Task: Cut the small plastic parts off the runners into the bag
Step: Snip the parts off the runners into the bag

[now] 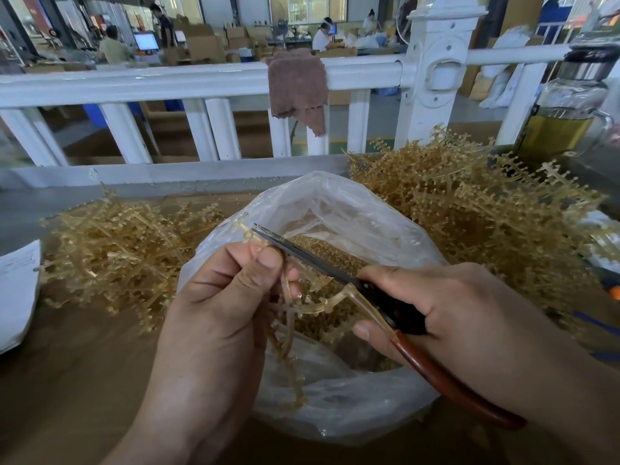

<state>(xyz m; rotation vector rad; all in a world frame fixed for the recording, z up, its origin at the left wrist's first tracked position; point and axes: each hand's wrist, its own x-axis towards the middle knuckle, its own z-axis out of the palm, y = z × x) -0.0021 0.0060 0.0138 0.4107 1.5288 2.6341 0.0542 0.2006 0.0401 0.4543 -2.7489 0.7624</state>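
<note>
My left hand [221, 297] pinches an amber plastic runner [290, 298] between thumb and fingers, over the open clear plastic bag [339, 209]. My right hand [446, 307] grips scissors [302, 251] with brown-red handles. The dark blades point up and to the left, and their tip lies against the runner's top end near a small part [240, 226]. Inside the bag lies a heap of small cut amber parts [332, 255]. The runner's lower branches hang down into the bag.
A pile of amber runners [120, 250] lies left of the bag, and a taller pile [469, 209] lies right of it. White paper [15, 290] sits at the left edge. A white railing [201, 82] with a brown cloth [297, 85] stands behind. At the far right stands a glass jar [563, 109].
</note>
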